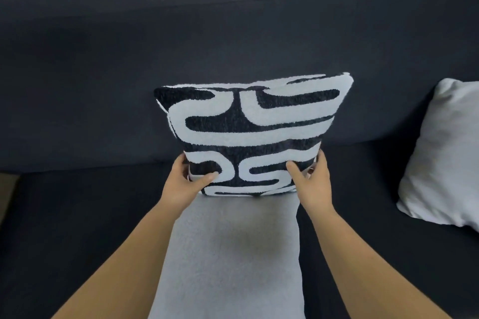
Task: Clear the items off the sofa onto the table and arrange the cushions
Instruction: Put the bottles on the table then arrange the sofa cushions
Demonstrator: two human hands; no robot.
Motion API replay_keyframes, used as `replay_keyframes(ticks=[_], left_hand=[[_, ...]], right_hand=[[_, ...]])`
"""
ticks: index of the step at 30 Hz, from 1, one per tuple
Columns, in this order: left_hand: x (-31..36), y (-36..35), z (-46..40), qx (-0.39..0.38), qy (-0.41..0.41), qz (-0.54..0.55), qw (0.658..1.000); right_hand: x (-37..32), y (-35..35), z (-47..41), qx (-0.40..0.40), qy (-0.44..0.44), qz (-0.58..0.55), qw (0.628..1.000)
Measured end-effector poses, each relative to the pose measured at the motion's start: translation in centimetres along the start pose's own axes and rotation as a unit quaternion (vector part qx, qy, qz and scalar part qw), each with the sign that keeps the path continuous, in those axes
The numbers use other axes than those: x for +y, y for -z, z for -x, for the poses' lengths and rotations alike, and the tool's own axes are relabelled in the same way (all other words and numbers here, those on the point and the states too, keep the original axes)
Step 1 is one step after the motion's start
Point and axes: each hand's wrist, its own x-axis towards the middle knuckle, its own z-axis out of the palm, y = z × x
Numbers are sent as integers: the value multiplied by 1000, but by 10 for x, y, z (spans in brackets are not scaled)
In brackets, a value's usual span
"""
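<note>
Head view, one moment recorded. Dark charcoal fabric sofa (77, 90), filling most of frame, pale wall above backrest. Square black-and-white cushion with looping maze pattern, tufted fabric (250, 134): upright, leaned against sofa backrest at centre, lower edge at rear of seat. Left hand (185, 181): clasped on cushion's lower left corner, thumb across front face, fingers (182, 163) wrapped round side edge. Right hand (312, 180): clasped on lower right corner, thumb on front face, remaining digits behind edge. Both forearms bare, extended from bottom of frame. Pale grey fleecy rectangular cloth or cushion (230, 254): lay flat on seat directly in front of patterned cushion, between forearms; exact kind could not be told. Plain light grey cushion (445, 153): propped against backrest at right edge of frame, well apart from patterned cushion.
</note>
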Motion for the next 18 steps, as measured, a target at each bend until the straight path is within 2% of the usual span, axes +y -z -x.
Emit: replay_keyframes(ticks=[2,5,7,9,11,13,18], left_hand=[[-24,12,10,37,50,-33,998],[-60,33,25,95,141,-110,979],[-85,42,35,92,205,-118,967],[-104,42,47,74,272,-55,958],[-115,41,60,53,307,16,950],[-120,45,77,55,287,37,956],[-132,77,123,138,221,96,961]], right_hand=[[21,-4,16,13,-35,86,996],[51,-13,38,-74,-184,178,964],[69,-18,53,-147,-289,150,934],[80,-23,70,-166,-347,108,917],[93,-26,87,-144,-340,75,927],[99,-30,107,-112,-312,52,942],[69,-48,151,-108,-221,49,968]])
